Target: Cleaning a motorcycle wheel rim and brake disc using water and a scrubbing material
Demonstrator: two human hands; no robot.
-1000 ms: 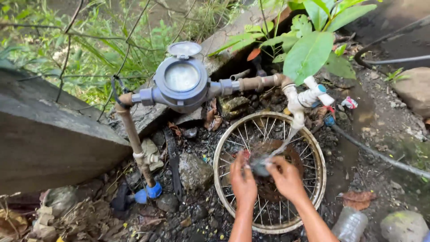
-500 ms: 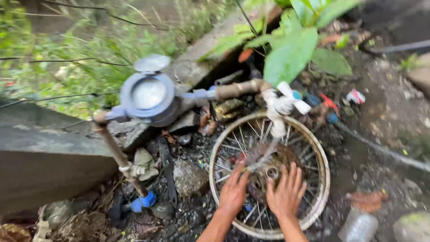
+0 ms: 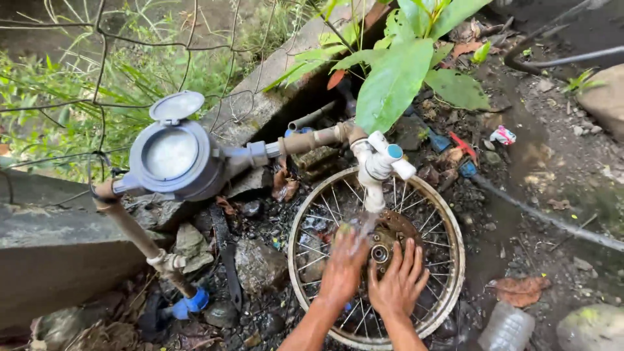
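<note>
A rusty spoked bicycle wheel point(image 3: 448, 227) lies flat on the muddy ground. A white plastic tap point(image 3: 379, 162) on a brown pipe pours water down onto it. My left hand point(image 3: 343, 263) is under the stream with fingers spread, over the spokes just left of the hub point(image 3: 379, 253). My right hand point(image 3: 398, 281) is spread flat, palm down, just below the hub. Neither hand holds anything.
A grey water meter point(image 3: 171, 156) with its lid flipped up sits on the pipe at left, beside a concrete slab point(image 3: 52, 260). A blue valve point(image 3: 194, 302), stones, a leafy plant point(image 3: 396, 78), a black hose point(image 3: 539, 214) and a plastic bottle point(image 3: 506, 328) surround the wheel.
My hands, pressed together at the hub a second ago, have come apart and now lie spread on the spokes. The view has shifted right and closer.
</note>
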